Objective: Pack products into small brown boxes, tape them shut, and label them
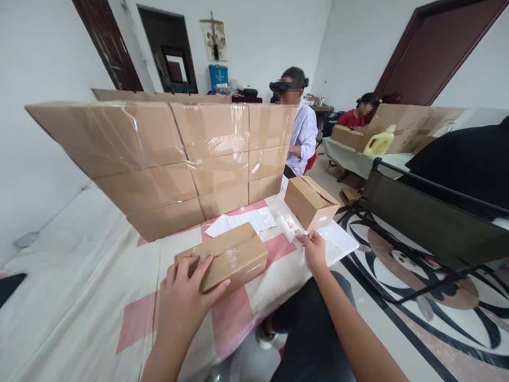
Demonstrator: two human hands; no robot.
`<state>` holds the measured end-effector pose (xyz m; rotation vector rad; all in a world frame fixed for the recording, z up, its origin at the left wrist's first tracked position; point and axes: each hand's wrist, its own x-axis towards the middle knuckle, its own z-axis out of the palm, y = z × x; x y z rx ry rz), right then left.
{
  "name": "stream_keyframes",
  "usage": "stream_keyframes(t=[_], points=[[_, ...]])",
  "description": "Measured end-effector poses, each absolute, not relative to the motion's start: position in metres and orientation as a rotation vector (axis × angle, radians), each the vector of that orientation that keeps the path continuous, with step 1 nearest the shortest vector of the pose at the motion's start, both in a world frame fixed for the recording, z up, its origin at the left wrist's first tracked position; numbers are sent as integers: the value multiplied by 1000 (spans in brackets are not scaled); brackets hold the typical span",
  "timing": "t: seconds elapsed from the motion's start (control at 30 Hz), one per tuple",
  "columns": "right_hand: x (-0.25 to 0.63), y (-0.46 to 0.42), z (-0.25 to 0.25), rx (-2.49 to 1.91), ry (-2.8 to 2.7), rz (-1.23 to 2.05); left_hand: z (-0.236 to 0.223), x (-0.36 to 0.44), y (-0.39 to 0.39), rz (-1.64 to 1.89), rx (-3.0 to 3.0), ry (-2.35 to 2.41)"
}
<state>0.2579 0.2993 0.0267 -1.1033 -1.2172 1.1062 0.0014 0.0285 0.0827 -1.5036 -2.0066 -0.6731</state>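
Bracing a taped carton point(234, 257) near the near edge of the cloth-covered worktop point(99, 260), in the head view we are spreading our left hand point(191, 281) over its left end, fingers open across the top and thumb lying against the near side. By the worktop's near right corner, our right hand point(312, 249) is holding thumb and forefinger pinched at a small white object point(287, 225); we cannot tell whether anything thin is sitting between them. For good work, we should be pressing the carton lightly and flatly, leaving its taped seam uncovered, and pinching only by the rim. A sheet with rows of small shapes point(250, 218) is lying towards the stacked cartons point(191, 170), any writing too small for us. Near the right edge, a second carton point(304, 199) is bearing an unreadable white label point(322, 218). Beyond, a black case point(331, 126) is showing what seems to be "PROJE", partly hidden.
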Motion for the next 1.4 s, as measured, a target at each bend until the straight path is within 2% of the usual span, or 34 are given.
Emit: stream_keyframes(t=[0.57,1.0,1.2,1.4], points=[[277,292,45,-976,-1346,1156,82,2,28,-568,-1459,-2048],[282,291,39,-1101,-1324,1151,90,9,29,-575,-1445,-2113],[286,297,24,-1274,-1236,1243,93,10,28,-612,-1446,-2133],[295,304,33,-1348,-1333,1428,90,10,29,-615,-1431,-2148]])
